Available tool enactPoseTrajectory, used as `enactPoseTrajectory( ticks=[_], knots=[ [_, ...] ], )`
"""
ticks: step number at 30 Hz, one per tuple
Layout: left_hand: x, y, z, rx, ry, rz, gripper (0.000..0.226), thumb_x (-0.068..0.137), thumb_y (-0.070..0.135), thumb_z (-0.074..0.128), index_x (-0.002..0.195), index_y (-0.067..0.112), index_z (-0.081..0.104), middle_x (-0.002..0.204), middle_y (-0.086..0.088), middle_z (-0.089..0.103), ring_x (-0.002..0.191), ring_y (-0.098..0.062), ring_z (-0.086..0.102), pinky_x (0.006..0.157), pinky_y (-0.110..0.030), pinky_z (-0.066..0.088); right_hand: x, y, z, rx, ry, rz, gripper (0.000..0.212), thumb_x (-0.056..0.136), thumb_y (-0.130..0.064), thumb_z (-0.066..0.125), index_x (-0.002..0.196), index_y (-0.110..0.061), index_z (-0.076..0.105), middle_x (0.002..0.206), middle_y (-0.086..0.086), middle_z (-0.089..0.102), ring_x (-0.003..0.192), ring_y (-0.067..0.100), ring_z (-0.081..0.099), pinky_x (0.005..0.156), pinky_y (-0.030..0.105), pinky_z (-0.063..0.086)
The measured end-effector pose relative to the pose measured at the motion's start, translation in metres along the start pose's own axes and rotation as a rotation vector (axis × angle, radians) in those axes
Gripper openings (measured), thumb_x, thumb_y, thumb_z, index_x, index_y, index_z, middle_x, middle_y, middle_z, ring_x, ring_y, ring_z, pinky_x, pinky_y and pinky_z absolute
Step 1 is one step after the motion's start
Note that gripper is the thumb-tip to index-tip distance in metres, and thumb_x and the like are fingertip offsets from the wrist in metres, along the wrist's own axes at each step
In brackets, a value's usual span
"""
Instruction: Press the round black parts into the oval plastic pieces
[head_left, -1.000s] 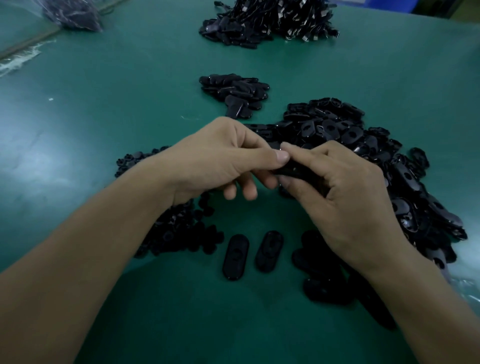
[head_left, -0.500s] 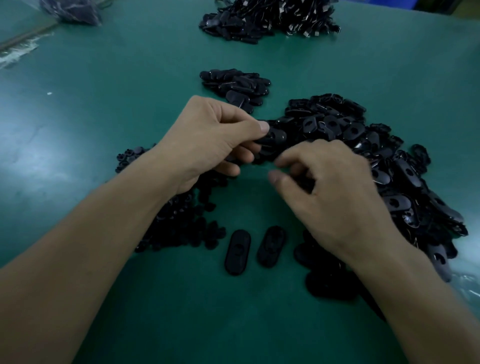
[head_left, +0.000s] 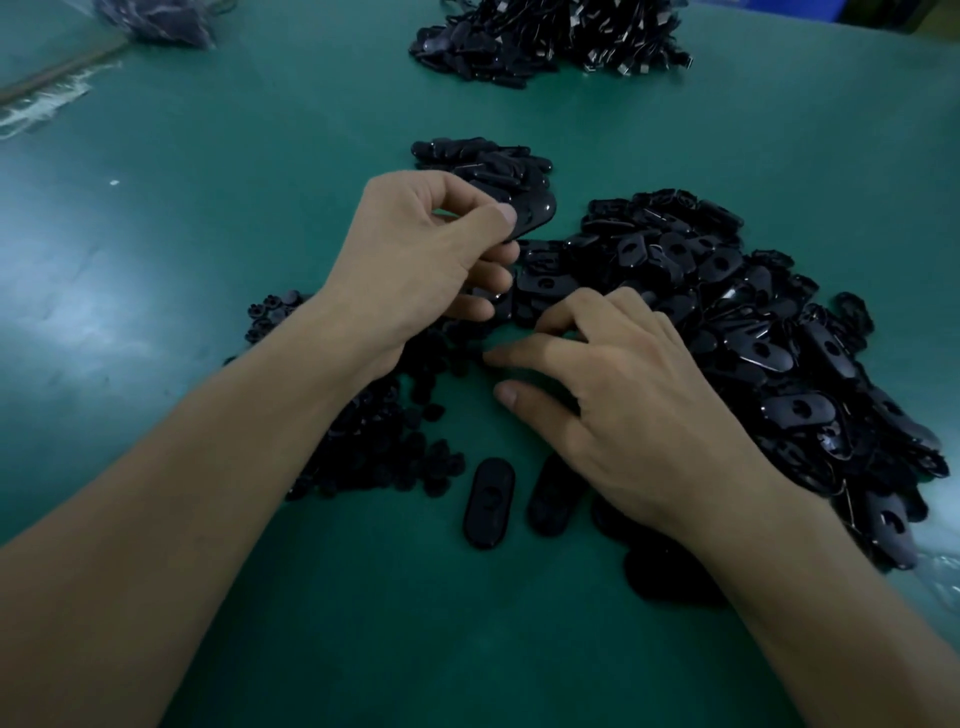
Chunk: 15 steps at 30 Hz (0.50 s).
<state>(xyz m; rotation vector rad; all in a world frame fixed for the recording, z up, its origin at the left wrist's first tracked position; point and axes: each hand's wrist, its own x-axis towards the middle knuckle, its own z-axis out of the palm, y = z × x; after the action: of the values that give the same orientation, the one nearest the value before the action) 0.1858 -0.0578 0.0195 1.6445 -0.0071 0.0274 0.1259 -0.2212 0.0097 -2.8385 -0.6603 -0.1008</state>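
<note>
My left hand (head_left: 426, 260) pinches a black oval piece (head_left: 535, 215) between thumb and fingers, held just in front of a small pile of oval pieces (head_left: 483, 161). My right hand (head_left: 623, 395) hovers low over the green table (head_left: 208, 208) with fingers spread and loosely bent, holding nothing I can see. A heap of small round black parts (head_left: 384, 436) lies under my left forearm. To the right spreads a large heap of oval pieces with holes (head_left: 753, 322). Two single oval pieces (head_left: 488, 501) lie near the front, the right one partly under my hand.
A big pile of black parts with metal clips (head_left: 550, 36) sits at the table's far edge. A dark bag (head_left: 161, 18) and clear plastic wrap (head_left: 41, 104) lie at the far left. More clear plastic shows at the right edge (head_left: 935, 577).
My left hand has carried the oval piece away from my right hand, up toward the small pile. My right hand let go and dropped toward the table.
</note>
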Motion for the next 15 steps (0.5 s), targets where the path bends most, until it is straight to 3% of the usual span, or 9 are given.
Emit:
enactPoseTrajectory(
  ticks=[5,11,15],
  knots=[
    [0.0029,-0.0040,0.0009,-0.028,-0.026,0.001,0.023,0.091,0.017,0.073,0.071,0.016,0.060,0.065,0.004,0.067,0.064,-0.013,0.068,0.053,-0.022,0.053,-0.0017,0.0041,0.0019,0.097,0.111,-0.006,0.031,0.089,-0.047,0.056,0.099,-0.024,0.074,0.098,-0.004,0.057,0.096,0.018,0.047,0.086,0.037,0.041],
    [0.0048,-0.0074,0.0005,-0.069,-0.036,0.015,0.028,0.085,0.003,0.074,0.069,0.012,0.054,0.058,-0.001,0.066,0.061,-0.017,0.069,0.056,-0.024,0.055,-0.0012,0.0048,0.0037,0.132,0.098,-0.025,0.019,0.094,-0.035,0.061,0.100,-0.020,0.072,0.094,-0.005,0.058,0.093,0.017,0.048,0.085,0.035,0.043],
    [0.0035,-0.0075,0.0012,-0.013,-0.024,0.033,0.035,0.077,-0.001,0.080,0.069,0.013,0.049,0.055,-0.005,0.067,0.055,-0.017,0.068,0.051,-0.023,0.054,-0.0011,0.0040,0.0037,0.118,0.097,-0.031,0.021,0.098,-0.031,0.051,0.098,-0.018,0.067,0.092,-0.003,0.058,0.089,0.019,0.049,0.083,0.035,0.042]
  ],
)
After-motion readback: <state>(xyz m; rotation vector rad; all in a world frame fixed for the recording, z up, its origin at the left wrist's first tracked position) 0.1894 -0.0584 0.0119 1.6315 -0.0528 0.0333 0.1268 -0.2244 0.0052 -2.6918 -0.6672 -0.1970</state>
